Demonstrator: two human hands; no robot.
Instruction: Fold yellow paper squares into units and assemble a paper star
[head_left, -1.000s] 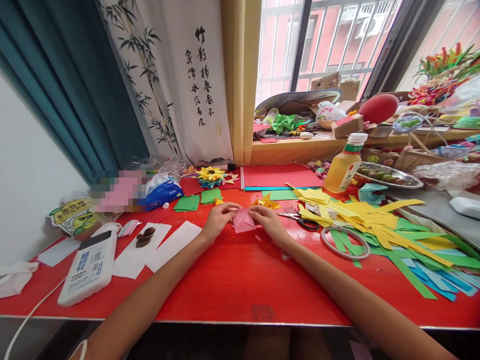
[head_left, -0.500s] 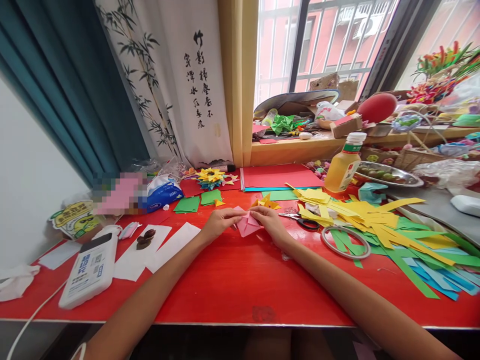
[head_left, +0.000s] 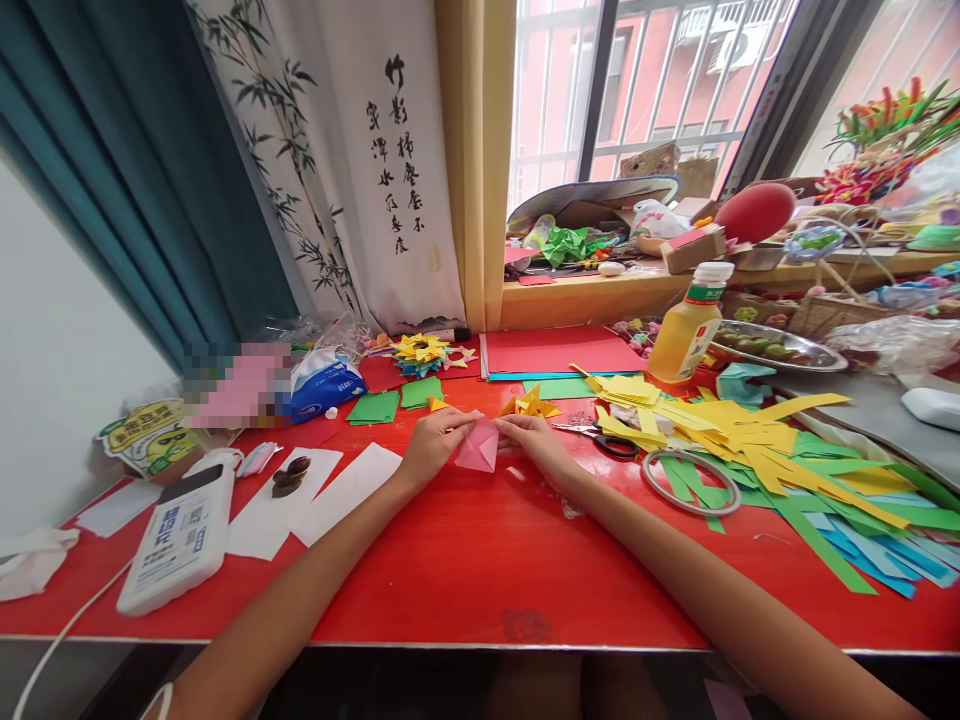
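Note:
A small folded piece of pink paper [head_left: 478, 449] is held up between my two hands over the red table [head_left: 480, 570]. My left hand [head_left: 437, 442] pinches its left upper edge, fingers closed. At its right corner my right hand [head_left: 538, 444] grips it between thumb and fingers. Just behind the hands lie yellow folded paper pieces [head_left: 531, 402], partly hidden by my right hand. Scissors [head_left: 611, 442] with black handles rest right of my right hand, beside a roll of tape [head_left: 691, 484].
Yellow paper strips [head_left: 750, 440] with green and blue ones spread across the right side. A juice bottle [head_left: 686, 330] stands behind them. Red sheets [head_left: 562, 350] and green squares [head_left: 375, 407] lie at the back. To the left are a white power bank [head_left: 180, 540] and white papers [head_left: 349, 495].
The pink paper has turned and shifted slightly left in my hands, now showing a flatter face. My hands have moved a little with it.

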